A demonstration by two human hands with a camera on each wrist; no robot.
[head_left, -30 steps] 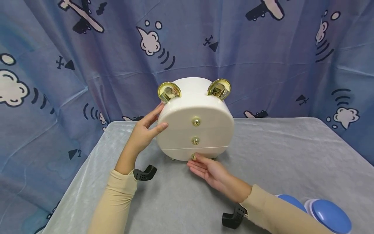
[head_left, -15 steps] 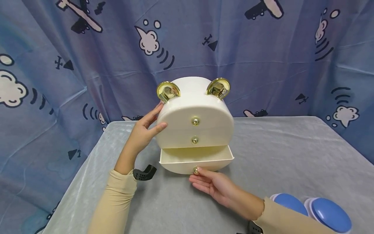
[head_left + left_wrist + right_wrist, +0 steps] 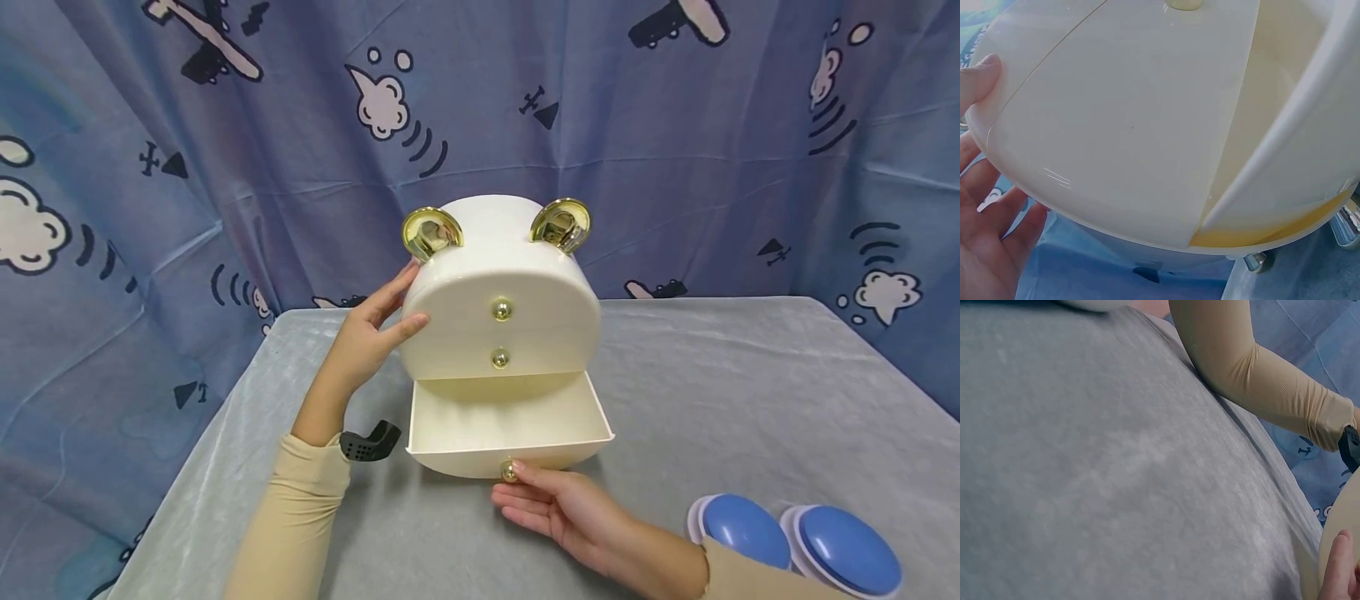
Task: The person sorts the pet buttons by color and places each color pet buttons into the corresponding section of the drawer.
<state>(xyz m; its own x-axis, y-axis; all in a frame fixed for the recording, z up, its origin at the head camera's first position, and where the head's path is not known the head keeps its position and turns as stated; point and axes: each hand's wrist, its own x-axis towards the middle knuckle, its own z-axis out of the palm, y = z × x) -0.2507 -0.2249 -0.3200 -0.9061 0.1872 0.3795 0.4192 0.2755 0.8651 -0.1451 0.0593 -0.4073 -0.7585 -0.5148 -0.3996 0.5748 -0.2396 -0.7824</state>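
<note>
A rounded white drawer box (image 3: 480, 333) with two gold ears stands on the table. Its bottom drawer (image 3: 510, 417) is pulled out, and no contents show inside. My right hand (image 3: 566, 512) pinches the gold knob (image 3: 509, 472) of that drawer between thumb and finger, the other fingers extended below it. On the box's left side rests my left hand (image 3: 367, 333), thumb on the front face and fingers along the curved side. The left wrist view shows these fingers (image 3: 1000, 215) spread against the edge. Two upper knobs sit on the front, one being the middle knob (image 3: 500, 358).
Two blue-topped round objects with white bases, the left one (image 3: 738, 529) and the right one (image 3: 843, 550), stand at the table's front right. A grey cloth (image 3: 735, 375) covers the table. Behind hangs a blue patterned curtain (image 3: 480, 108).
The bottom drawer was shut a second ago and has slid out toward me, my right hand moving back with its knob. My left hand has stayed on the box's side.
</note>
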